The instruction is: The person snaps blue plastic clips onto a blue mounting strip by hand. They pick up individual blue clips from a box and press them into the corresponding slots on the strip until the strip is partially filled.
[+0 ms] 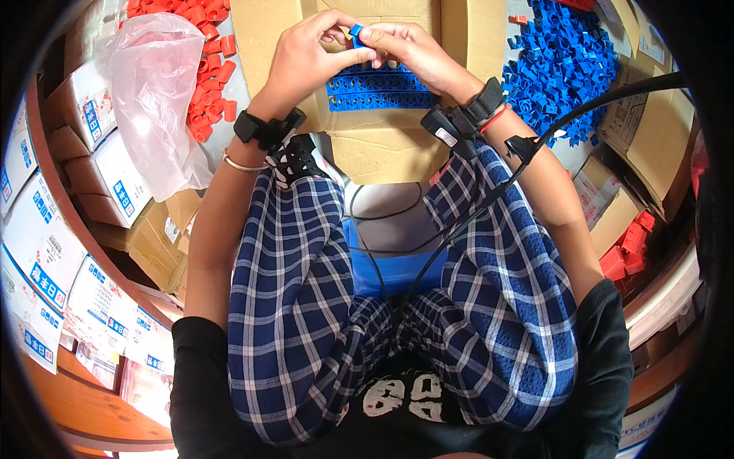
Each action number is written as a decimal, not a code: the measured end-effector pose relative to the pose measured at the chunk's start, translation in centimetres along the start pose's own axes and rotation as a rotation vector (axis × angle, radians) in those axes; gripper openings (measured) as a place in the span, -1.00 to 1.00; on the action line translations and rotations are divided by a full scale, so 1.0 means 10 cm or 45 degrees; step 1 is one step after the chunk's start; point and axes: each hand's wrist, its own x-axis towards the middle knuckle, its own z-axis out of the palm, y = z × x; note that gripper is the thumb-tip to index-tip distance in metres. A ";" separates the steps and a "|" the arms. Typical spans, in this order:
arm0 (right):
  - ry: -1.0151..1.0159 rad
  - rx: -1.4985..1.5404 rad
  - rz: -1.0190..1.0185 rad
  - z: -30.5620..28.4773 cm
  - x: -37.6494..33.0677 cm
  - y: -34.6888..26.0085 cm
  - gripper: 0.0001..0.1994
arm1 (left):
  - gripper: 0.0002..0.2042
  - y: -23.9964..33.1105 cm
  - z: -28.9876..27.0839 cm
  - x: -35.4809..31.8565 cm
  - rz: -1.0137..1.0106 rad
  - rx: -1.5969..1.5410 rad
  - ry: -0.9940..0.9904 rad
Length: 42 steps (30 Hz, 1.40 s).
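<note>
My left hand point(304, 63) and my right hand point(419, 55) meet at the top middle, over an open cardboard box point(375, 153). Their closed fingers hold one small blue plastic piece point(356, 32) between them. Part of that piece is hidden by the fingertips. Just below the hands, several blue plastic blocks point(378, 101) with dark round openings lie in tidy rows inside the box. The hands cover some of these rows.
Loose blue pieces point(566, 69) are heaped right of the box; red cylindrical pieces point(210, 92) lie to its left beside a clear plastic bag point(157, 99). Labelled white cartons point(46, 237) stack along the left. A black cable point(596, 96) crosses my right forearm.
</note>
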 end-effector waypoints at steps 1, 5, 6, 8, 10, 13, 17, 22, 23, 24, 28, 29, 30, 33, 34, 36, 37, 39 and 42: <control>-0.001 0.000 -0.001 0.01 0.01 0.00 -0.67 | -0.68 -0.02 0.00 0.00 0.003 -0.023 -0.001; -0.016 -0.070 0.053 0.02 0.00 -0.03 -0.69 | -0.65 -0.07 0.02 -0.02 0.077 -0.018 0.042; -0.026 -0.080 0.064 0.02 0.00 -0.04 -0.72 | -0.66 -0.07 0.02 -0.03 0.069 0.000 0.045; 0.001 -0.051 0.055 0.05 0.00 -0.04 -0.73 | -0.67 -0.07 0.02 -0.04 0.063 0.022 0.048; 0.030 -0.023 0.050 0.08 0.01 -0.02 -0.74 | -0.68 -0.04 0.03 -0.02 0.177 0.151 0.150; 0.168 0.070 0.001 0.12 0.01 0.03 -0.75 | -0.72 0.04 0.03 -0.01 0.165 0.130 0.186; 0.163 0.317 0.017 0.12 0.00 0.06 -0.75 | -0.71 0.04 0.02 -0.01 0.143 0.056 0.197; 0.136 0.156 0.030 0.05 -0.03 -0.01 -0.77 | -0.68 0.06 -0.01 -0.01 0.160 0.042 0.135; 0.116 0.154 0.013 0.04 -0.04 -0.03 -0.78 | -0.68 0.06 0.00 -0.01 0.160 0.042 0.135; 0.097 0.152 -0.005 0.04 -0.04 -0.05 -0.78 | -0.69 0.06 0.00 -0.01 0.144 0.030 0.144; 0.128 0.106 -0.008 0.03 -0.05 -0.04 -0.77 | -0.68 0.13 0.04 0.02 0.134 0.072 0.167; 0.163 0.084 -0.017 0.05 -0.05 -0.04 -0.77 | -0.68 0.13 0.04 0.02 0.133 0.074 0.167; 0.198 0.062 -0.026 0.07 -0.06 -0.05 -0.77 | -0.68 0.13 0.03 0.03 0.193 0.114 0.158; 0.206 -0.001 -0.041 0.06 -0.06 -0.05 -0.73 | -0.68 0.10 0.05 0.02 0.302 0.222 0.169; 0.204 0.001 -0.040 0.08 -0.06 -0.07 -0.73 | -0.68 0.09 0.05 0.01 0.348 0.293 0.187; 0.190 -0.005 0.053 0.14 -0.05 -0.09 -0.72 | -0.68 0.06 0.05 -0.01 0.340 0.312 0.181; 0.194 -0.007 0.055 0.12 -0.05 -0.09 -0.72 | -0.68 0.09 0.06 0.00 0.338 0.322 0.175; 0.080 -0.014 0.055 0.07 -0.04 -0.08 -0.71 | -0.68 0.16 0.08 0.01 0.294 0.320 0.145; 0.107 0.041 0.073 0.08 -0.01 -0.05 -0.71 | -0.68 0.22 0.08 0.03 0.265 0.355 0.163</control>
